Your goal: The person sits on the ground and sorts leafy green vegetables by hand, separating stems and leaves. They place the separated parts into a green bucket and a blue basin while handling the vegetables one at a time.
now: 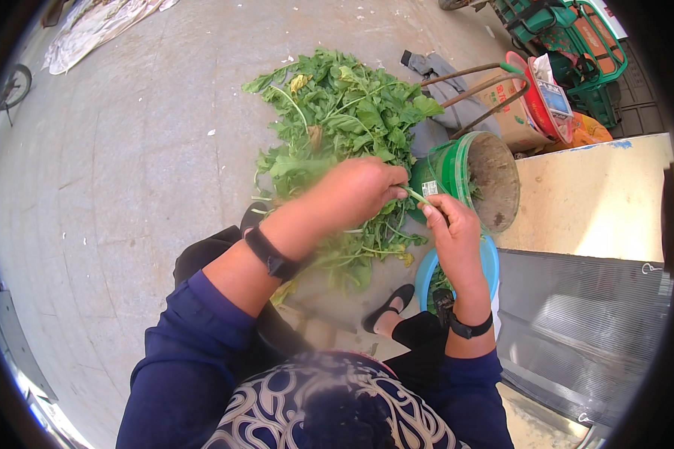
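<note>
A pale green stem spans the small gap between my two hands. My left hand, slightly blurred, pinches its upper end. With thumb and fingers, my right hand grips the lower end. Below and beyond my left hand, a big heap of leafy greens covers the floor, with a few yellowed leaves among them. A green plastic bucket lies tilted just beyond my right hand, its dirty inside showing some green bits. Partly hidden under my right forearm is a light blue basin holding greens.
A wooden board and a grey ribbed sheet lie on the right. Metal handles, a cardboard box, a red basin and a green vehicle stand at upper right. White cloth lies at upper left.
</note>
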The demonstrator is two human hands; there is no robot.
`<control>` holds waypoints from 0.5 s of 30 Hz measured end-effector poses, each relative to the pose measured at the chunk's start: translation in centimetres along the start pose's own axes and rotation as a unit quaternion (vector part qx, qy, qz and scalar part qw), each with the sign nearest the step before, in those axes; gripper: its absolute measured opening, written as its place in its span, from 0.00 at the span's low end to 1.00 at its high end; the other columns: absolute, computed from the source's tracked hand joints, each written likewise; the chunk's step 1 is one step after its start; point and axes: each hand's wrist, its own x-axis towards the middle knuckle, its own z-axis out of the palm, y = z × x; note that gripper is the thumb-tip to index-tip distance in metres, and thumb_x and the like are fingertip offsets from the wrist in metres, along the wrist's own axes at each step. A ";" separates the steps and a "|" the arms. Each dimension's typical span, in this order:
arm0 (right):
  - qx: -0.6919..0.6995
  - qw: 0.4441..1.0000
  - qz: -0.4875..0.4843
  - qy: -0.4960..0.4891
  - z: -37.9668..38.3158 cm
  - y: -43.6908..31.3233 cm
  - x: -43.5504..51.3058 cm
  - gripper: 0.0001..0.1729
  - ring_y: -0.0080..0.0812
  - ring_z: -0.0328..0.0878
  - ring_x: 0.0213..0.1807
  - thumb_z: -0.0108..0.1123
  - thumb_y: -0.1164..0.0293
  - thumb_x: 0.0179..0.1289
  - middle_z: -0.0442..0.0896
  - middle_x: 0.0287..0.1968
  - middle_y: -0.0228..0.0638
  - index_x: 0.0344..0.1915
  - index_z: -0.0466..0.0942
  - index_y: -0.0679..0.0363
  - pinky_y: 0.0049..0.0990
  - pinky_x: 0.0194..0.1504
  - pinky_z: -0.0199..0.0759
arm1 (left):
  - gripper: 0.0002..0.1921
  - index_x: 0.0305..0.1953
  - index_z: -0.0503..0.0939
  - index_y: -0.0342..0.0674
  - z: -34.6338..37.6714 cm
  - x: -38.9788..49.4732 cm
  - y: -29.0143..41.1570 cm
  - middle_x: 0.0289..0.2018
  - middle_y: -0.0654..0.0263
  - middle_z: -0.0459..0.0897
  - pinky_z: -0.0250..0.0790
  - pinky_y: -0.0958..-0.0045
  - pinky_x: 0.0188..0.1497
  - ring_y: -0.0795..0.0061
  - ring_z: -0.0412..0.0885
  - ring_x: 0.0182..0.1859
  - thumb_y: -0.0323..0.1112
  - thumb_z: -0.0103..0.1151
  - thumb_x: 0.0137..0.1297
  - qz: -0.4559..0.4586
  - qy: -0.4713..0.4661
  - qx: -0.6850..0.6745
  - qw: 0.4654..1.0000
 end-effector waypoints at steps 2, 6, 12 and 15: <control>0.019 0.999 0.005 -0.039 -0.4 -0.1 0.0 0.10 0.18 0.65 0.25 0.56 0.71 0.69 0.71 0.23 0.28 0.36 0.80 0.67 0.22 0.27 0.60 | 0.07 0.39 0.82 0.41 0.1 0.0 0.2 0.33 0.55 0.82 0.71 0.58 0.42 0.52 0.77 0.40 0.35 0.62 0.62 0.020 0.000 -0.027 0.999; 0.147 0.976 0.090 -0.130 -1.7 -0.3 0.0 0.11 0.17 0.63 0.24 0.54 0.69 0.72 0.70 0.22 0.25 0.38 0.79 0.66 0.19 0.27 0.58 | 0.11 0.36 0.81 0.39 0.3 0.4 0.6 0.29 0.55 0.80 0.71 0.61 0.38 0.57 0.77 0.33 0.41 0.62 0.66 0.031 -0.010 -0.146 0.989; 0.335 0.918 0.166 -0.135 -1.6 0.4 0.0 0.14 0.16 0.61 0.25 0.55 0.64 0.74 0.68 0.23 0.24 0.40 0.78 0.65 0.18 0.27 0.56 | 0.09 0.38 0.80 0.36 -0.1 1.0 0.7 0.29 0.73 0.75 0.67 0.76 0.36 0.86 0.70 0.33 0.34 0.55 0.73 -0.049 -0.102 -0.327 0.938; 0.406 0.889 0.162 -0.134 -1.2 0.7 0.0 0.15 0.16 0.61 0.25 0.57 0.62 0.73 0.69 0.24 0.25 0.41 0.77 0.65 0.17 0.28 0.55 | 0.10 0.38 0.80 0.36 0.1 1.2 0.9 0.30 0.76 0.75 0.66 0.79 0.35 0.88 0.69 0.34 0.35 0.54 0.74 -0.059 -0.114 -0.384 0.915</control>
